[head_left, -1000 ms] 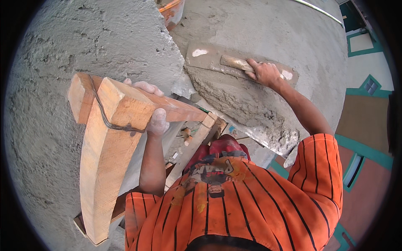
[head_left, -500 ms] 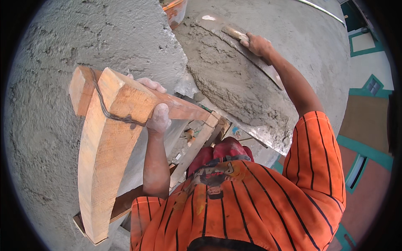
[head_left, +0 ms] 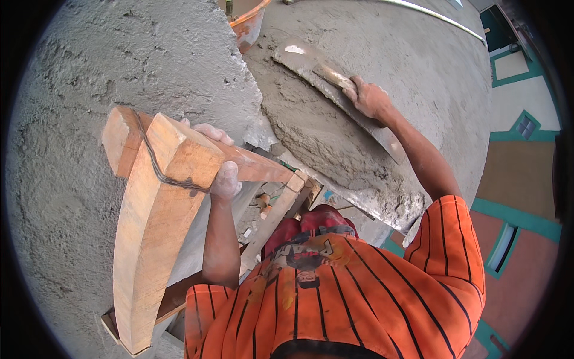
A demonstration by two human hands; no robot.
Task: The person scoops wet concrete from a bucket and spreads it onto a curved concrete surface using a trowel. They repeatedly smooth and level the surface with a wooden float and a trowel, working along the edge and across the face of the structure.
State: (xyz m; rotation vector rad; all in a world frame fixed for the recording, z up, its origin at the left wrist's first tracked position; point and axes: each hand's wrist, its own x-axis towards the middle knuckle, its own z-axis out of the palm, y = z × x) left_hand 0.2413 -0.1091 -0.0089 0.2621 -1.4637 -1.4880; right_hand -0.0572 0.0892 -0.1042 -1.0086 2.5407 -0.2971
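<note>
My right hand is closed around the wooden grip of a long plastering float, whose broad flat blade is smeared with grey mortar. The blade lies over a thick heap of wet mortar on a flat surface. Off to the left, my left hand wraps round a reddish wooden beam, thumb on the near side and dusty fingers over the far side. That beam meets a pale upright timber, and twisted wire ties them together.
A rough grey plastered wall fills the left side. An orange-rimmed bucket stands at the far end of the mortar. Beneath the beam, rubble lies low between timbers. A pale pipe runs along the far edge. Green-trimmed walls rise at right.
My right hand and the float have shifted slightly toward me, and the blade sits lower over the mortar. My left hand keeps its hold on the beam. The view has tilted a little.
</note>
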